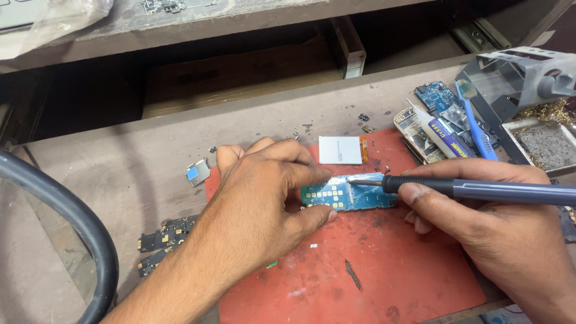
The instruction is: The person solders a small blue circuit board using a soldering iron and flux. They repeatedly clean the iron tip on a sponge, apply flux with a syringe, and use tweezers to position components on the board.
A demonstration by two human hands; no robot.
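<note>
Red mat (384, 270) on counter (120, 162). White screen module (339, 150) far, centre. Blue toothbrush (474, 120), glue tube (441, 133), loose boards (435, 96) far right. Black hose (72, 216) left. Dark flex parts (162, 234) near left.

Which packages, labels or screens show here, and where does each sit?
Small white square display panel with orange ribbon: on the red mat, beyond the circuit board.
White tube with blue-and-yellow label: right, lying across phone parts.
Clear plastic bag: top-left shelf, crumpled.
</note>
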